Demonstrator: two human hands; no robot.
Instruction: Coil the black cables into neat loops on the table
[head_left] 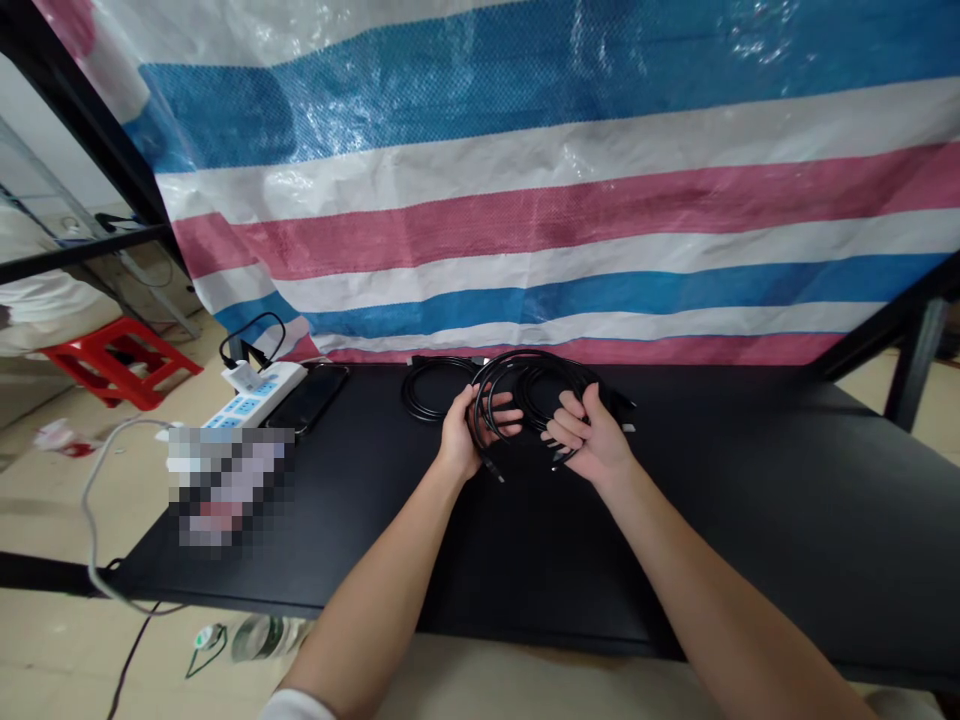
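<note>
My left hand [472, 430] holds one side of a looped bundle of black cables [525, 357], the strands lying between the thumb and the curled fingers. A plug end hangs below that hand. On the other side, my right hand [585, 432] is closed around the bundle, thumb pointing up, with a cable tip sticking out beneath the fingers. Behind my left hand, a separate coil of black cable [421, 408] lies on the black table [540, 540]. More coiled black cable is visible between and behind my hands, partly covered by them.
A white power strip [259, 397] with plugs and a black phone [309, 397] lie at the table's left. A pixelated area covers something nearer. Striped sheeting [525, 220] hangs behind the table. A red stool [120, 362] with a seated person stands at far left.
</note>
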